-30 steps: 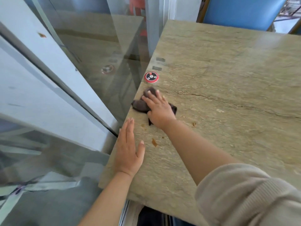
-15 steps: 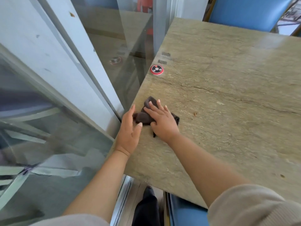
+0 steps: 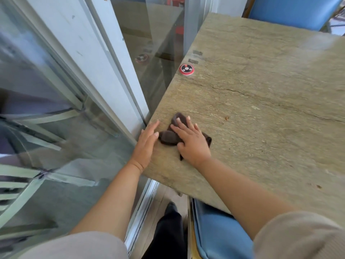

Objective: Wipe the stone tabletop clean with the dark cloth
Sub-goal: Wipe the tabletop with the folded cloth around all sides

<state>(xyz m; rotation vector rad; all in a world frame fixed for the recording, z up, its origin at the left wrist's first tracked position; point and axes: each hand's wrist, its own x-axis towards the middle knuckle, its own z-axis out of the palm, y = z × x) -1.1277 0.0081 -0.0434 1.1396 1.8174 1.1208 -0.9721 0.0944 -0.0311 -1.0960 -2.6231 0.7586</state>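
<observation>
Here the dark cloth (image 3: 170,136) lies bunched on the stone tabletop (image 3: 261,113), close to its left edge and a little in from the near left corner. The right hand (image 3: 192,140) lies flat on top of the cloth, fingers straight and slightly spread, pressing it down; cloth shows past the fingertips and on both sides of the palm. The left hand (image 3: 146,144) rests along the left edge of the tabletop just beside the cloth, fingers straight and together, its thumb tip next to the cloth; I cannot tell whether it touches. It grips nothing.

Farther along the left edge, well apart from the cloth, sits a round red and black button (image 3: 187,68), with two small grey tabs (image 3: 195,57) beyond it. A small brown crumb (image 3: 227,118) lies on the stone to the right of the cloth, and a few brown specks (image 3: 317,186) near the front edge. A dark crack runs across the stone.

A glass wall (image 3: 158,34) stands against the left edge. One blue chair (image 3: 291,12) stands at the far edge, another blue seat (image 3: 216,232) under the near edge.
</observation>
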